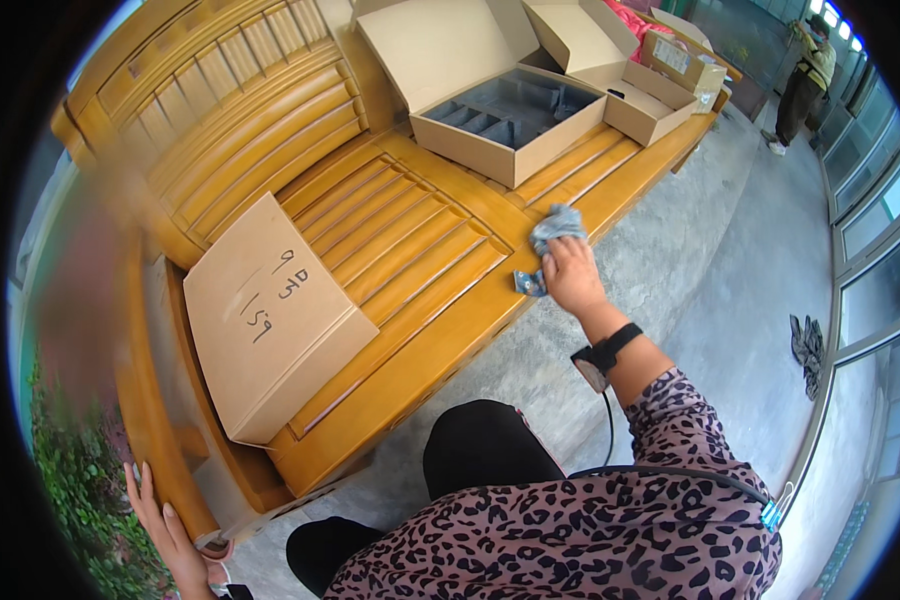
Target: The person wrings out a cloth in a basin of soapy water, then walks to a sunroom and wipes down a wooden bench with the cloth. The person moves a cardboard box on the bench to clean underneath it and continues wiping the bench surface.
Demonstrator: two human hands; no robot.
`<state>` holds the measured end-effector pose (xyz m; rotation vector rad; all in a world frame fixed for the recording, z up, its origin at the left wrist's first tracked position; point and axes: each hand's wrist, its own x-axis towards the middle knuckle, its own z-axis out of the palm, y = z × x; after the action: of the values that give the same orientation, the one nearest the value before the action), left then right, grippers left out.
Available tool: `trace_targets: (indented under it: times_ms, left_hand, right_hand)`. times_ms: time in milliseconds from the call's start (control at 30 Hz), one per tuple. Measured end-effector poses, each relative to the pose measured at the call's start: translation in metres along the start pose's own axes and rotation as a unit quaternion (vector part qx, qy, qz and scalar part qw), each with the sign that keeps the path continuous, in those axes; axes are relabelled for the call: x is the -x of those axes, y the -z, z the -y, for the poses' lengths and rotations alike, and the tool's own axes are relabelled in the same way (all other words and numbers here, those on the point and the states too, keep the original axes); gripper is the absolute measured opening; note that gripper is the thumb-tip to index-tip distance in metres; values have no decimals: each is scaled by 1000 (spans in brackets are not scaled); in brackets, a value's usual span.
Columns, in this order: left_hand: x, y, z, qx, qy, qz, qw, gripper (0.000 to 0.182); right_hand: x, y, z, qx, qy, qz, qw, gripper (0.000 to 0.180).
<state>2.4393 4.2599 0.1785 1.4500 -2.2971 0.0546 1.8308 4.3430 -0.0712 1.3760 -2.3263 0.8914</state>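
My right hand (572, 276) presses a crumpled blue-grey cloth (559, 225) onto the front rail of a slatted wooden bench (420, 345). A loose end of the cloth hangs out beside the wrist side of the fingers. Over at the bench's left end, my left hand (166, 536) rests with spread fingers against the outer side of the wooden armrest (154, 420), holding nothing. Between the two hands a closed cardboard box (259, 337) with handwritten marks leans on the seat near that armrest.
An open cardboard box with dark dividers (506, 142) stands farther along the seat. Beyond it are a smaller open box (649, 101) and a taped carton (682, 64). Another person (802, 79) stands at the far right. A dark cloth (808, 352) lies on the concrete floor by the windows.
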Motion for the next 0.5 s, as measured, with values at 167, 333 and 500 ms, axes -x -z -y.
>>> trace_targets:
  times_ms: [167, 333, 500]
  left_hand:
    - [0, 1, 2, 11, -13, 8, 1000, 54]
    - [0, -1, 2, 5, 17, 8, 1000, 54]
    - [-1, 2, -9, -10, 4, 17, 1000, 59]
  right_hand:
    - [-38, -29, -40, 35, -197, -132, 971, 43]
    - [-27, -65, -33, -258, -396, -248, 846, 51]
    - [34, -82, 6, -590, -446, -178, 649, 51]
